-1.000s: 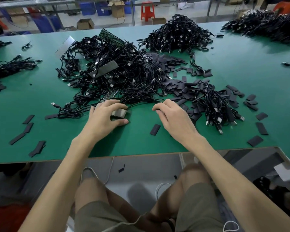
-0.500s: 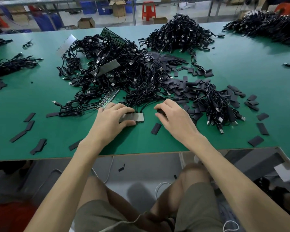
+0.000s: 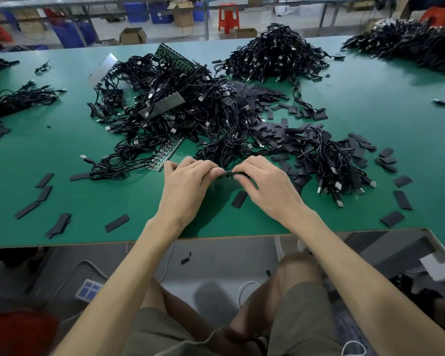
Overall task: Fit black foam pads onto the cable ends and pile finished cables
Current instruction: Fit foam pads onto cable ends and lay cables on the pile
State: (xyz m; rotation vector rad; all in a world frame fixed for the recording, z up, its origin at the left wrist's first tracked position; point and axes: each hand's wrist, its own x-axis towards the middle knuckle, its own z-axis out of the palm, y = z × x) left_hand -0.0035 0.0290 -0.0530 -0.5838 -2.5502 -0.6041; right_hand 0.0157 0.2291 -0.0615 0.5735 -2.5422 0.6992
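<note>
- Together, the left hand (image 3: 188,187) and right hand (image 3: 266,187) meet low over the tabletop (image 3: 118,194). Their fingers are curled and each pinches one end of a small dark piece (image 3: 228,173). Whether it is a pad or a cable end cannot be told.
- One loose pad (image 3: 239,199) lies flat on the green surface just under the right hand.
- Just beyond the fingertips sprawls the big cable tangle (image 3: 190,116), with a circuit strip (image 3: 168,155) poking out at its near left edge.
- Right of the hands lies a cable bundle (image 3: 339,168), its plugs pointing toward the near edge and pads scattered round it.
- A pad heap (image 3: 265,101) sits further back, between the tangle and a far pile (image 3: 275,52) of cables.
- More pads (image 3: 44,180) lie singly at the left, well apart from the hands.
</note>
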